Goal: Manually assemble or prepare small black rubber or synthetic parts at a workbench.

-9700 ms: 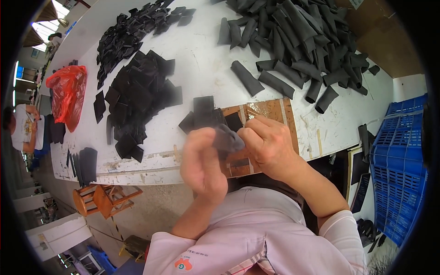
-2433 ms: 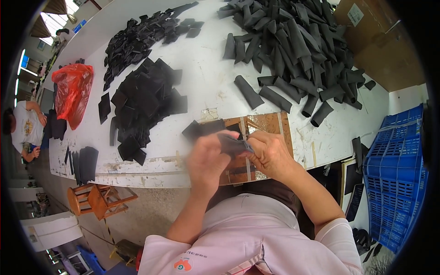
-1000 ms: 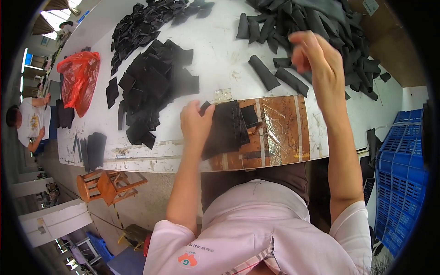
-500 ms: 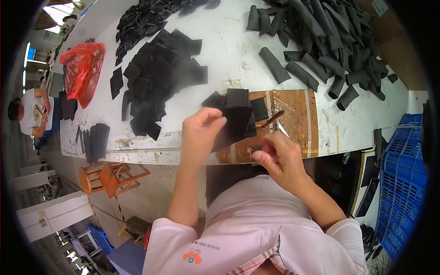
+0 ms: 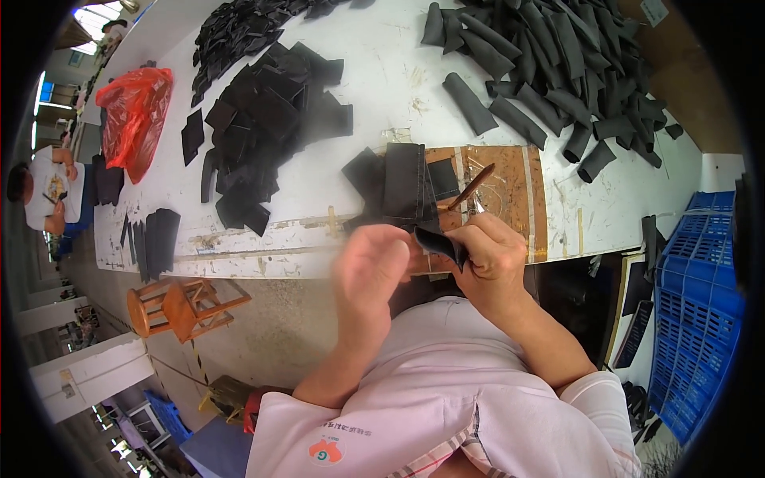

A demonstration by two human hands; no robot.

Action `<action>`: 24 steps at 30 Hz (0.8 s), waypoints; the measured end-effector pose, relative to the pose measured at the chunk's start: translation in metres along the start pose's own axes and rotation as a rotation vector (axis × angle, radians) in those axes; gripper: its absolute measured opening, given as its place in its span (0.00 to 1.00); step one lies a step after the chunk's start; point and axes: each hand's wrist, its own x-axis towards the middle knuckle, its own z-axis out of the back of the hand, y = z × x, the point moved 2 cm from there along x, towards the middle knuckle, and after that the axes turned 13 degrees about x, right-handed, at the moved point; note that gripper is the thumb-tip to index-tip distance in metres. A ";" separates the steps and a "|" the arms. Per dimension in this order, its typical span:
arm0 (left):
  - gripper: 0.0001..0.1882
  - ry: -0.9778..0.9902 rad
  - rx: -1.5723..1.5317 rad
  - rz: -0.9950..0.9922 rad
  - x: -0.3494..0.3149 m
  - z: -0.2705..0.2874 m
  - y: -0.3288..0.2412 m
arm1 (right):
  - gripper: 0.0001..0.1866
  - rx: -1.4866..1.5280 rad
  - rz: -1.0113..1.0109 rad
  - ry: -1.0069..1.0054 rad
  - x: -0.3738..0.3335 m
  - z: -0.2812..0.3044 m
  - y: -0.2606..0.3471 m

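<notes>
My right hand (image 5: pixel 496 256) is closed on a dark, bent fabric piece (image 5: pixel 441 245) just above the table's near edge. Close by on its left is my left hand (image 5: pixel 373 267), smeared by motion; whether its fingers touch the piece is not clear. Beyond both hands, a stack of black rectangular fabric pieces (image 5: pixel 405 182) lies partly on a brown board (image 5: pixel 522 199), with other flat pieces sticking out around it. A thin brown pointed tool (image 5: pixel 472 188) rests on the board, right of the stack.
Flat black pieces (image 5: pixel 255 119) form a heap at left; dark rolled tubes (image 5: pixel 550 64) are piled at far right. A red plastic bag (image 5: pixel 135 119) lies at the far left. Blue crates (image 5: pixel 693 311) stand right, a wooden stool (image 5: pixel 183 311) left. Another person (image 5: pixel 60 191) sits farther off.
My left hand has come down from the stack toward my body. My right hand, earlier pinching something small and dark, has moved slightly up and now grips the bent fabric piece.
</notes>
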 end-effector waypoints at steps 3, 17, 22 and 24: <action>0.09 0.060 -0.086 0.099 -0.002 -0.002 -0.001 | 0.12 -0.085 0.081 0.001 -0.001 0.001 -0.001; 0.04 -0.018 0.473 -0.284 -0.004 -0.014 0.005 | 0.11 0.397 -0.173 0.129 0.000 0.016 0.014; 0.06 -0.327 0.845 -0.582 -0.007 -0.020 0.008 | 0.11 0.193 -0.025 0.148 -0.001 0.006 0.012; 0.06 -0.368 0.758 -0.548 -0.003 -0.024 0.016 | 0.10 0.098 0.035 0.136 -0.002 -0.002 0.011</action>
